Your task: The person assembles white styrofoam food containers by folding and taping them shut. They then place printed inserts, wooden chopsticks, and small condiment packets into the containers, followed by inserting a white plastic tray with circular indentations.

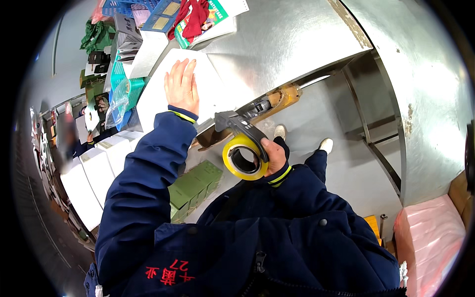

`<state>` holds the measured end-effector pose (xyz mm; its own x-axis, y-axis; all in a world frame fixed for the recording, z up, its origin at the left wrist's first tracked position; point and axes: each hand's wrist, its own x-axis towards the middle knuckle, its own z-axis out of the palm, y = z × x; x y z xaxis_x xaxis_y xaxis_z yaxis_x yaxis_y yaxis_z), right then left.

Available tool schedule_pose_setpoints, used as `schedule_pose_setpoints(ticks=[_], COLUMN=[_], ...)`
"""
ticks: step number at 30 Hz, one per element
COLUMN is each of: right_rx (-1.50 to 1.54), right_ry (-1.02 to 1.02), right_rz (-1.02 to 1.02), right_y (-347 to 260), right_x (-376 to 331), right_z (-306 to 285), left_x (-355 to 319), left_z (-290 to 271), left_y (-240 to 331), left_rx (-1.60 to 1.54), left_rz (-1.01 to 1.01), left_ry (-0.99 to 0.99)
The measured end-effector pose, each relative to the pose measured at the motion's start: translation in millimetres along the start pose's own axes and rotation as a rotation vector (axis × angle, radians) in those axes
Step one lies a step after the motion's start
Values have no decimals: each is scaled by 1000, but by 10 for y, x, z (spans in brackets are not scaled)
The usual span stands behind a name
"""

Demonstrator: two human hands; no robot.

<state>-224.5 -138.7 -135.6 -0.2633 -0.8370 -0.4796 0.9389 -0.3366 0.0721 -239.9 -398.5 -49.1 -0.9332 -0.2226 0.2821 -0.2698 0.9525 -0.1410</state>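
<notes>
My left hand (182, 88) lies flat on top of a white box (212, 81), its fingers stretched out and holding nothing. The box stands at the near left edge of a metal table (277, 37). In front of my body, my right hand (274, 157) is closed round the handle of a black tape dispenser (252, 131). A wide roll of yellow tape (228, 161) sits in the dispenser. Its head points up and left, close to the box's near edge; whether it touches the box I cannot tell.
Blue plastic baskets (161, 15), red cloth (197, 20) and a green basket (132, 91) stand at the far left. White boxes (96, 171) line the left side, green boxes (195, 183) below. An open drawer (284, 99) shows under the table; pink-wrapped goods (430, 227) stand right. Another person (74, 143) is far left.
</notes>
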Motion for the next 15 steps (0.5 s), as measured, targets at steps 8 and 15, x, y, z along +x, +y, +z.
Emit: schedule_pose_setpoints(ticks=[8, 15], right_rx=[-208, -160], right_ry=[36, -29], right_rz=[-95, -174], right_y=[210, 461], right_x=[54, 95], right_z=[-114, -149], left_x=[150, 674], left_z=[-1, 677], left_y=[-292, -1636], left_rx=[-369, 22], left_rz=[392, 124], left_ry=[-127, -97])
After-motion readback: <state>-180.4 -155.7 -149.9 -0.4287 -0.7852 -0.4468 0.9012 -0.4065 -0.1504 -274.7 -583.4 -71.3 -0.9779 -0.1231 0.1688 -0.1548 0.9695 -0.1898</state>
